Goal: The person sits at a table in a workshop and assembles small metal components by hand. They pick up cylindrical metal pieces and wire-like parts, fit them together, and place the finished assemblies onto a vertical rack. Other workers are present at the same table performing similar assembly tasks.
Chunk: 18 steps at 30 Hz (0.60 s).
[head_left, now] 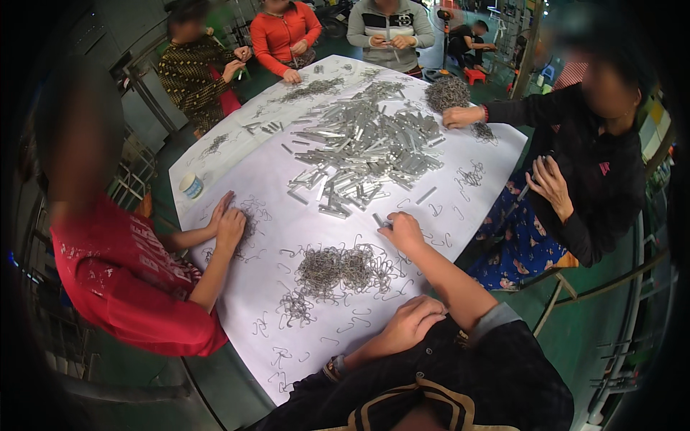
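My right hand [405, 233] reaches forward over the white table, its fingers closed at the end of a short silvery metal strip [378, 220]. Close to my chest, my left hand [411, 320] is curled with fingertips together; what they hold, if anything, is too small to tell. Between my arms and the table's left side lies a heap of thin bent wire hooks [320, 271], with loose hooks scattered around it. Beyond my right hand spreads a large pile of silvery metal strips [374, 144].
A person in red [136, 280] works over hooks at the left. Another in black [575, 165] sits at the right, reaching toward a big wire-hook heap [448, 94]. Several people stand along the far edge. A small cup [190, 186] stands on the white-covered table [244, 323].
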### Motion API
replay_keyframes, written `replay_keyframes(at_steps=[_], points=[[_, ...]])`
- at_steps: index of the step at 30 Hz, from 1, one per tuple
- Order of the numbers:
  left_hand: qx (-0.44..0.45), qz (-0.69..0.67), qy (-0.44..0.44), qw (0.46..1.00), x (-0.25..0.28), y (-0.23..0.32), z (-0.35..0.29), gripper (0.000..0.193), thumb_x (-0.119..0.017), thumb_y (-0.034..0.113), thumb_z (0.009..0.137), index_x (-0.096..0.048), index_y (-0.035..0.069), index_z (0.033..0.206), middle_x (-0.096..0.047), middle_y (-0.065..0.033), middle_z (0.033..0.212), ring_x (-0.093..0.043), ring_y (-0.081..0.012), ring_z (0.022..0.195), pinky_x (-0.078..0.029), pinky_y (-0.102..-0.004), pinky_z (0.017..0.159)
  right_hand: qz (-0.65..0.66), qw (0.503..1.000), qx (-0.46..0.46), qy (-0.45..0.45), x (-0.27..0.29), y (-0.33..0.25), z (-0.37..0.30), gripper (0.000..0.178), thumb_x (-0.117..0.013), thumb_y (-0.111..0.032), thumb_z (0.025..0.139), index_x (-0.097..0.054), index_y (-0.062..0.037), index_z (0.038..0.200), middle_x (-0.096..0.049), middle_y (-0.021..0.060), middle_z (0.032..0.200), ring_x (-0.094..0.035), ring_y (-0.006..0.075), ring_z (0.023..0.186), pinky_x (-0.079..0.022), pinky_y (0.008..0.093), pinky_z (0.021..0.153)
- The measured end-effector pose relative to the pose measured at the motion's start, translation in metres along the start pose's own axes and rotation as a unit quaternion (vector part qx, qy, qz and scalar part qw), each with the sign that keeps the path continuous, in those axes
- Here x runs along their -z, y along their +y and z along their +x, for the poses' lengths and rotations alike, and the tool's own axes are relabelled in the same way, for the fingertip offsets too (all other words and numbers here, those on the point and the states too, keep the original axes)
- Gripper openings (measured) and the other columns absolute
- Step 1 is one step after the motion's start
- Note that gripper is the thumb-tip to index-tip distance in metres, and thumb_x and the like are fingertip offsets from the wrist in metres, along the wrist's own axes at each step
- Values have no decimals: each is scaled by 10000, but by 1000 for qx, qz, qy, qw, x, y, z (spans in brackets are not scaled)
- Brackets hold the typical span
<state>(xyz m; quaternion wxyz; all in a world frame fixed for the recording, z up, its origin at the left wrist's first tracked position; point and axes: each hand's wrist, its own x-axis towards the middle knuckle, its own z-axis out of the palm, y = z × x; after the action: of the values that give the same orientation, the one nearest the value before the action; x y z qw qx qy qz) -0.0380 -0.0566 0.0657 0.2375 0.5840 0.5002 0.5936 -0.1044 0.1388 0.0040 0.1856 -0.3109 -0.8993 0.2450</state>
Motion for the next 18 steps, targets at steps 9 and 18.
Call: replay_keyframes(at_steps=[9, 18], points=[[16, 8, 34, 999, 7, -14, -10, 96, -607, -42, 854, -566, -18, 938, -648, -135, 897, -653, -245, 823, -516, -320, 744, 134, 982, -84, -104, 21, -6, 7, 199, -736, -136, 773, -681, 22, 882, -674, 135, 808, -656, 259, 726, -525, 344, 665], [45, 14, 121, 991, 8, -16, 7, 56, -606, -8, 870, -574, -6, 916, -661, -128, 843, -654, -262, 743, -508, -315, 682, 571, 771, -207, -194, 114, 9, -87, 264, -734, -72, 805, -632, 28, 1027, -637, 40, 745, -550, 85, 547, -445, 211, 512]])
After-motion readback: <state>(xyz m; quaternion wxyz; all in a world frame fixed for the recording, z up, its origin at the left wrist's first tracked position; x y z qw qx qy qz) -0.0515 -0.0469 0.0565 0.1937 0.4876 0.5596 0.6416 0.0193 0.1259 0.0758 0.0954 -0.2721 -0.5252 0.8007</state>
